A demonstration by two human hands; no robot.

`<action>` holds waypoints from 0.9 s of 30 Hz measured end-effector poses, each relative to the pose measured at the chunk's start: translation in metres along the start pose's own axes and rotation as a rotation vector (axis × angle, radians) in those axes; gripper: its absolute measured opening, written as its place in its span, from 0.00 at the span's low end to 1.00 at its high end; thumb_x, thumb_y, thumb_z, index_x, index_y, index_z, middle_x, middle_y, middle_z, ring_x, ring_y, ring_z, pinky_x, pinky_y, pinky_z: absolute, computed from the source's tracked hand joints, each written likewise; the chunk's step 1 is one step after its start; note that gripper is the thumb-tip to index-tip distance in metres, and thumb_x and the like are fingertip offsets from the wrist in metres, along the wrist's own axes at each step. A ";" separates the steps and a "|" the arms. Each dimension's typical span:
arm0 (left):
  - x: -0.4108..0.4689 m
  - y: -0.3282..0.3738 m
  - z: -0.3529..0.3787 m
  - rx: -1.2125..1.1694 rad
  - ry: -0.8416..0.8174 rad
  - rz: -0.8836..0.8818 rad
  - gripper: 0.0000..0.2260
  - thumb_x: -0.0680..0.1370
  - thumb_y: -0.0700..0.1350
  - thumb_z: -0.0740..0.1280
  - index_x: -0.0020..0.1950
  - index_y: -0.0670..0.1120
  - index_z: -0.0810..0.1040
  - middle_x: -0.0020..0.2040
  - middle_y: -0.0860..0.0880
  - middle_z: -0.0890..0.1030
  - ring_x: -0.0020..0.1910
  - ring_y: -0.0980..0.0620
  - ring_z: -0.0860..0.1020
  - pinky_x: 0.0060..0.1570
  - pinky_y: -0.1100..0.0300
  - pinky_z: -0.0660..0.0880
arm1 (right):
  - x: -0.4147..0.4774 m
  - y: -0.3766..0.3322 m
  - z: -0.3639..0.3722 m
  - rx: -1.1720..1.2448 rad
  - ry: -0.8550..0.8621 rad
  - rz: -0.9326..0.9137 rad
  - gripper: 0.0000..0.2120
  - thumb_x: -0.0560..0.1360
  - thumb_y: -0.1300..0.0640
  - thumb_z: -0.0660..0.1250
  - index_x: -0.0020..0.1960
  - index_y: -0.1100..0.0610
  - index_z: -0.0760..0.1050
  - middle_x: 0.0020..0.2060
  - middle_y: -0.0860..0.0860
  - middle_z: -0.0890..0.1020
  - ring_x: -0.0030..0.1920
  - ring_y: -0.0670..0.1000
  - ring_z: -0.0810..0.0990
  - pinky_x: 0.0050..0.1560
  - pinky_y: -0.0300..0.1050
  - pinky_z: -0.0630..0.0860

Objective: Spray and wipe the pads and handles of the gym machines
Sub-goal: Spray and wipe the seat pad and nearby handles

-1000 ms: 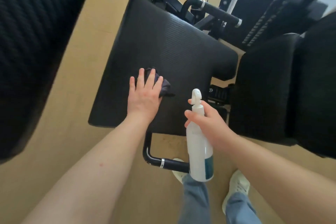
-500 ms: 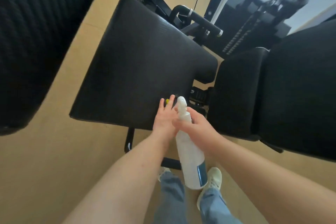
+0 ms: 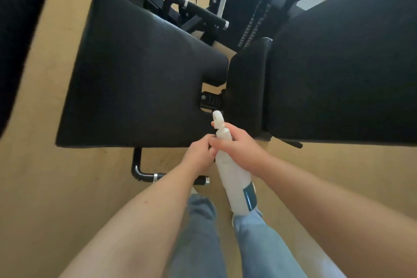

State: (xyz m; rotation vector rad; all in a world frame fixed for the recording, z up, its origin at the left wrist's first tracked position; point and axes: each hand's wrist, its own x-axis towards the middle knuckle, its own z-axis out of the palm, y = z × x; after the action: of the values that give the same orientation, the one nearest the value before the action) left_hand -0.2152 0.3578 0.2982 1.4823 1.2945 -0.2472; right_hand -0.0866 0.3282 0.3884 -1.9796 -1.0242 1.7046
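Note:
A wide black seat pad lies below me with nothing left on its surface. My right hand grips a white spray bottle by the neck, nozzle up, just off the pad's near right corner. My left hand is curled against the bottle; only a sliver of the dark cloth shows between its fingers and the bottle. A black handle with a chrome ring sticks out under the pad's front edge. A second handle sits beyond the pad.
A tall black back pad and a narrower pad stand at the right. Another dark pad fills the left edge. A weight stack is behind. My legs in blue jeans stand on the tan floor.
My left hand left the middle of the seat pad, taking the cloth, and came back to the bottle at the pad's near right corner. The view shifted left and down.

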 end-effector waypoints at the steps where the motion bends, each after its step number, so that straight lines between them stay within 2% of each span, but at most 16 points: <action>1: -0.011 -0.002 -0.003 -0.125 0.061 -0.024 0.10 0.82 0.53 0.64 0.63 0.55 0.74 0.50 0.56 0.81 0.46 0.58 0.79 0.38 0.60 0.73 | -0.007 -0.007 0.001 -0.013 -0.001 -0.008 0.21 0.81 0.48 0.70 0.73 0.42 0.71 0.46 0.42 0.84 0.50 0.44 0.84 0.49 0.41 0.76; 4: -0.048 -0.001 -0.026 -0.385 0.179 -0.089 0.11 0.85 0.53 0.60 0.67 0.55 0.74 0.57 0.52 0.81 0.52 0.56 0.78 0.47 0.59 0.74 | -0.024 -0.032 0.008 -0.057 0.021 -0.032 0.16 0.81 0.47 0.70 0.66 0.37 0.70 0.48 0.43 0.82 0.50 0.47 0.83 0.46 0.41 0.76; 6: -0.072 -0.001 -0.039 -0.460 0.230 -0.101 0.10 0.86 0.52 0.59 0.65 0.54 0.74 0.57 0.51 0.80 0.53 0.54 0.78 0.51 0.57 0.73 | -0.034 -0.048 0.013 -0.093 0.029 -0.050 0.16 0.81 0.47 0.70 0.66 0.38 0.71 0.48 0.43 0.81 0.50 0.48 0.82 0.45 0.41 0.76; 9: -0.102 -0.005 -0.055 -0.506 0.301 -0.123 0.13 0.86 0.51 0.58 0.68 0.51 0.74 0.59 0.50 0.80 0.58 0.51 0.78 0.55 0.56 0.73 | -0.044 -0.070 0.019 -0.150 -0.001 -0.073 0.18 0.82 0.46 0.69 0.70 0.42 0.72 0.50 0.45 0.81 0.51 0.50 0.82 0.46 0.42 0.76; 11: -0.129 -0.008 -0.066 -0.544 0.384 -0.163 0.14 0.86 0.52 0.58 0.70 0.51 0.73 0.61 0.50 0.79 0.61 0.49 0.77 0.62 0.52 0.75 | -0.055 -0.086 0.026 -0.204 -0.046 -0.098 0.19 0.82 0.46 0.68 0.72 0.43 0.71 0.51 0.47 0.81 0.52 0.50 0.81 0.49 0.44 0.77; 13: -0.153 -0.010 -0.075 -0.618 0.458 -0.185 0.15 0.85 0.53 0.59 0.70 0.50 0.73 0.63 0.48 0.79 0.63 0.46 0.78 0.66 0.45 0.75 | -0.063 -0.098 0.034 -0.272 -0.092 -0.125 0.16 0.83 0.46 0.67 0.69 0.43 0.71 0.52 0.48 0.81 0.53 0.51 0.81 0.56 0.49 0.79; 15: -0.176 -0.011 -0.079 -0.686 0.505 -0.193 0.16 0.85 0.53 0.59 0.70 0.50 0.74 0.63 0.47 0.80 0.62 0.45 0.78 0.66 0.44 0.76 | -0.071 -0.105 0.044 -0.335 -0.143 -0.165 0.16 0.83 0.45 0.67 0.69 0.43 0.71 0.51 0.47 0.81 0.52 0.51 0.81 0.58 0.51 0.80; 18: -0.212 -0.012 -0.078 -0.782 0.607 -0.197 0.14 0.85 0.53 0.60 0.67 0.50 0.76 0.61 0.47 0.81 0.60 0.45 0.79 0.65 0.45 0.77 | -0.082 -0.113 0.057 -0.458 -0.239 -0.248 0.16 0.82 0.42 0.66 0.69 0.40 0.71 0.49 0.43 0.81 0.50 0.50 0.82 0.55 0.49 0.79; 22: -0.252 -0.014 -0.060 -1.004 0.739 -0.250 0.16 0.77 0.62 0.63 0.61 0.57 0.77 0.59 0.49 0.82 0.59 0.45 0.81 0.64 0.42 0.78 | -0.097 -0.126 0.069 -0.606 -0.372 -0.371 0.09 0.81 0.37 0.65 0.59 0.36 0.71 0.44 0.41 0.83 0.47 0.48 0.83 0.49 0.42 0.78; 25: -0.280 -0.010 -0.040 -1.152 0.857 -0.320 0.04 0.79 0.56 0.67 0.51 0.59 0.74 0.55 0.51 0.81 0.58 0.46 0.80 0.65 0.44 0.76 | -0.110 -0.132 0.077 -0.725 -0.508 -0.433 0.15 0.80 0.35 0.66 0.63 0.40 0.73 0.46 0.42 0.84 0.47 0.46 0.83 0.44 0.38 0.76; 27: -0.300 -0.006 -0.020 -1.255 0.930 -0.344 0.05 0.80 0.50 0.68 0.49 0.58 0.73 0.52 0.52 0.80 0.58 0.45 0.79 0.65 0.45 0.76 | -0.118 -0.132 0.085 -0.807 -0.606 -0.484 0.20 0.79 0.37 0.69 0.67 0.41 0.73 0.50 0.42 0.83 0.49 0.45 0.83 0.44 0.39 0.77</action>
State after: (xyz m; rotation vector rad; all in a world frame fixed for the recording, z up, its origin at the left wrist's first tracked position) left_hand -0.3443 0.2020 0.5209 0.2115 1.8561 0.9991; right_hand -0.2096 0.3187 0.5410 -1.3304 -2.4762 1.7731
